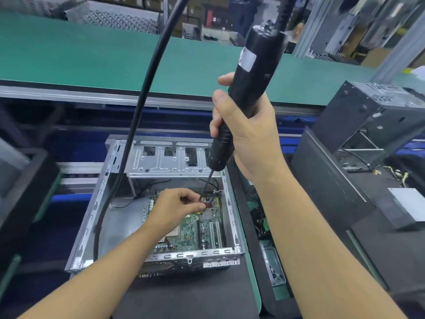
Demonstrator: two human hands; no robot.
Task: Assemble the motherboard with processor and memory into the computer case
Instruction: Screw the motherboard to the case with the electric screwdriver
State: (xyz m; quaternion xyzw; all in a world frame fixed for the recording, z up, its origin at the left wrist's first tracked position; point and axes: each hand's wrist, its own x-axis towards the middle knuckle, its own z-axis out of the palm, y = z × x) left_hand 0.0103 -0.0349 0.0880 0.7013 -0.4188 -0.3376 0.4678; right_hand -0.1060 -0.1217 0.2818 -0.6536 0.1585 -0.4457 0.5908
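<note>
Fastening looks to be the step in hand: the board is already in the box and a driver is being brought to it. Farthest left, a thick black cable [142, 88] drops from overhead and curves down over the left rim of the open computer case [92, 226], which lies flat on a dark mat. The left hand [174, 208] reaches into the case from below. Its thumb and forefinger pinch a small reddish piece [208, 204] right at the tool's tip, and the other fingers are curled under. Whether that piece is a screw or a connector is too small to tell. The motherboard [190, 229] sits on the case floor toward the right wall, its expansion slots [215, 233] nearest that wall. The arm hides much of it, so I cannot confirm that processor and memory are fitted. The driver bit [207, 185] slants down to the far right corner of the board. Above it the right hand [248, 134] wraps all its fingers round the barrel of the electric screwdriver [250, 88], thumb along the near side. Further right, a small clear tray of screws [274, 268] lies just beside the case, and a second chassis [372, 116] stands well apart. The next move likely calls for seating the bit squarely, holding the tool upright over the hole, and clearing the left fingers before driving.
</note>
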